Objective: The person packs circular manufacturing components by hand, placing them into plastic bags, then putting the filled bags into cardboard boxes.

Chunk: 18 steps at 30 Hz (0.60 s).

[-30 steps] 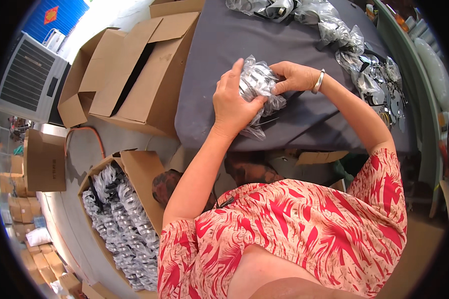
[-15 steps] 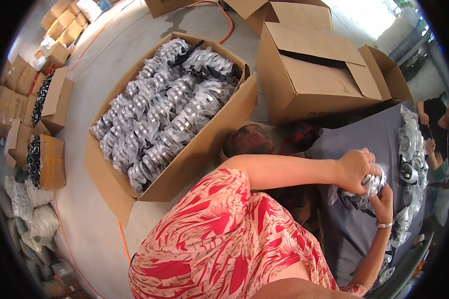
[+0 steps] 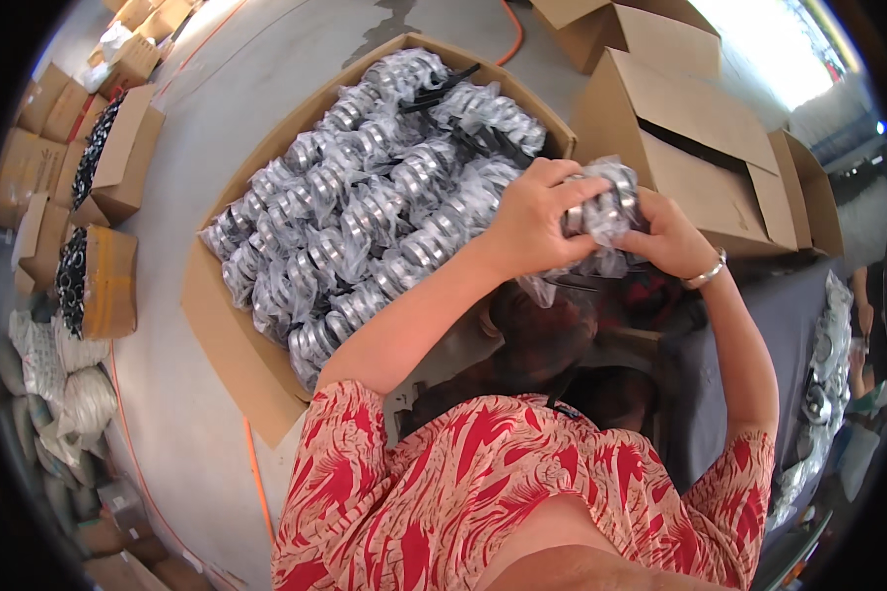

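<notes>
Bundle: While I am looking down in the head view, the clear-plastic-wrapped bundle of shiny silver rings (image 3: 609, 202) is sitting between my two hands.
Left hand: My bare left hand (image 3: 540, 219) is clamping the bundle's left side, fingers curling around it.
Right hand: My bare right hand (image 3: 676, 236), wearing a silver bracelet (image 3: 710, 271), is gripping its right side.
Open box: The open brown cardboard box (image 3: 232, 350), holding rows of similar wrapped silver rings (image 3: 365, 209), is lying left of my grip, my left hand being nearer.
Long axis: My fingers are hiding too much to tell the bundle's; the box's rows are slanting from lower left to upper right.
Table: The dark-grey cloth-covered table (image 3: 798, 325) is standing to my right.
</notes>
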{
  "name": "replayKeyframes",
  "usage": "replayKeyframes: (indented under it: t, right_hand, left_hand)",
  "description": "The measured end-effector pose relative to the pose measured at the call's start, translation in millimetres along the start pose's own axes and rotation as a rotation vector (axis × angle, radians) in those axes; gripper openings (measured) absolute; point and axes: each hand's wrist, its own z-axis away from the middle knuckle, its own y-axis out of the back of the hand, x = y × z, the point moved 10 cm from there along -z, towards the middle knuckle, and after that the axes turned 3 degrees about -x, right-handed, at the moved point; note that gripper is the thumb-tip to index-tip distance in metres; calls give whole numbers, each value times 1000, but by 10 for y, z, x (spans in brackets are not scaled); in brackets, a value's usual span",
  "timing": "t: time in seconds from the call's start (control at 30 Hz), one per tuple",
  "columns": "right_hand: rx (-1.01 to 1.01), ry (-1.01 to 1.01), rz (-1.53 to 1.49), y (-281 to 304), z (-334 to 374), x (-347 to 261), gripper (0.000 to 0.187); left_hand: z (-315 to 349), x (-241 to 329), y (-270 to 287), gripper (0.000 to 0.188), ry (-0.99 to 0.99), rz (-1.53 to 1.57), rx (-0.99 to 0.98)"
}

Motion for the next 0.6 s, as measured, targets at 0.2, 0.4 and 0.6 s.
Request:
replayKeyframes:
  t: [0.2, 0.4, 0.6]
  right_hand:
    - [-211, 69, -90, -609, -862, 38, 30]
    - [-297, 46, -86, -850, -1254, 144, 33]
    - [-270, 265, -32, -907, -1506, 70, 35]
  left_hand:
    - [453, -636, 536, 53, 193, -136, 47]
    - [644, -948, 689, 52, 278, -149, 51]
    - [655, -1134, 815, 53, 328, -189, 49]
